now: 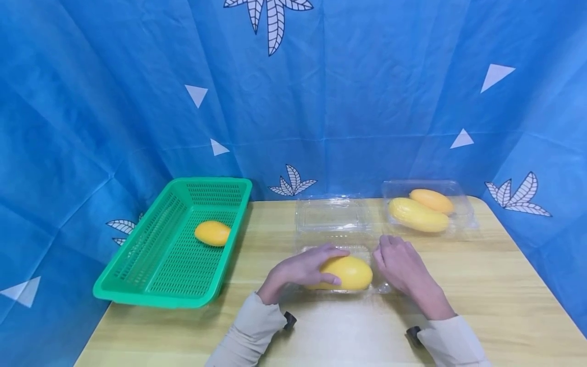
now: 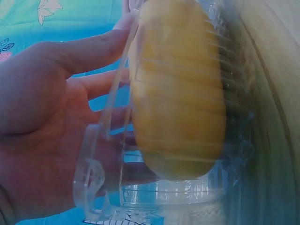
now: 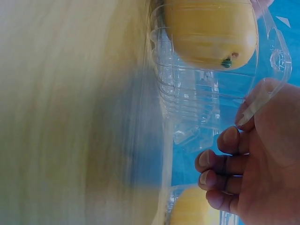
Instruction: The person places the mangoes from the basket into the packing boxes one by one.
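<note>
A long, rounded yellow fruit (image 1: 352,273) lies in the base of a clear plastic clamshell box (image 1: 382,288), whose lid (image 1: 331,214) is folded back behind it. My left hand (image 1: 308,266) grips the fruit from the left, thumb on the near side and fingers over the far side. In the left wrist view the fruit (image 2: 180,93) shows through the ribbed box wall. At the box's right end, my right hand (image 1: 403,266) pinches the rim between thumb and forefinger, the other fingers curled. A small green and brown mark shows on the fruit's end (image 3: 220,42).
A green slotted basket (image 1: 236,237) stands at the left with one orange-yellow fruit (image 1: 213,233) inside. At the back right, another clear box (image 1: 467,211) holds a yellow fruit (image 1: 418,215) and an orange one (image 1: 432,201). A blue curtain (image 1: 357,102) hangs behind the wooden table (image 1: 495,295).
</note>
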A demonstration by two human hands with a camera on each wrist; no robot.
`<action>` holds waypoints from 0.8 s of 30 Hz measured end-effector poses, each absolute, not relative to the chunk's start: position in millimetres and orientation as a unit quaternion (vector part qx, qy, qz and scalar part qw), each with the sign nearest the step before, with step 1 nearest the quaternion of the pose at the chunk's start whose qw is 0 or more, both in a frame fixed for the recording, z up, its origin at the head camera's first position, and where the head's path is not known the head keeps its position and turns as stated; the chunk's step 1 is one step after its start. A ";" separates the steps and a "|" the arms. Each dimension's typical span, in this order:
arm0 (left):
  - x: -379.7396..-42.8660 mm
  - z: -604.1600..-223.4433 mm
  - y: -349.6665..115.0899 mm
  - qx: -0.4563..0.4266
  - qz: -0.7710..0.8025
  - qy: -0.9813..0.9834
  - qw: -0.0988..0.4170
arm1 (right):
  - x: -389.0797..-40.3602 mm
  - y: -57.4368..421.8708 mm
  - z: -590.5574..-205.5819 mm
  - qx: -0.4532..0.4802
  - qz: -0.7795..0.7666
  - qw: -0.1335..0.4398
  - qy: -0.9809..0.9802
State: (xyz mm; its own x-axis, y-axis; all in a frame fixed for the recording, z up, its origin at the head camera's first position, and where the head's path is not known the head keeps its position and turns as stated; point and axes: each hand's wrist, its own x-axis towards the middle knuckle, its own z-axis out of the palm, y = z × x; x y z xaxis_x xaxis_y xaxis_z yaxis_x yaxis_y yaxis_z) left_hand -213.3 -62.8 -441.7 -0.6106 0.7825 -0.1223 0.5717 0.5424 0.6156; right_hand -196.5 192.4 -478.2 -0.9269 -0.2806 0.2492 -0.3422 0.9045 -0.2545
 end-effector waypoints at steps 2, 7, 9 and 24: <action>-213.8 -440.3 -62.4 0.400 0.268 0.855 0.192 | -197.0 193.3 -477.6 0.161 0.148 0.107 -0.970; -212.7 -432.8 -63.6 0.409 0.275 0.850 0.186 | -197.7 193.5 -476.9 0.162 0.151 0.104 -0.970; -211.5 -428.3 -65.3 0.411 0.284 0.848 0.179 | -198.4 193.7 -476.9 0.164 0.152 0.105 -0.969; -204.0 -344.0 -113.2 0.378 0.297 0.876 0.035 | -201.2 195.1 -478.8 0.159 0.158 0.086 -0.971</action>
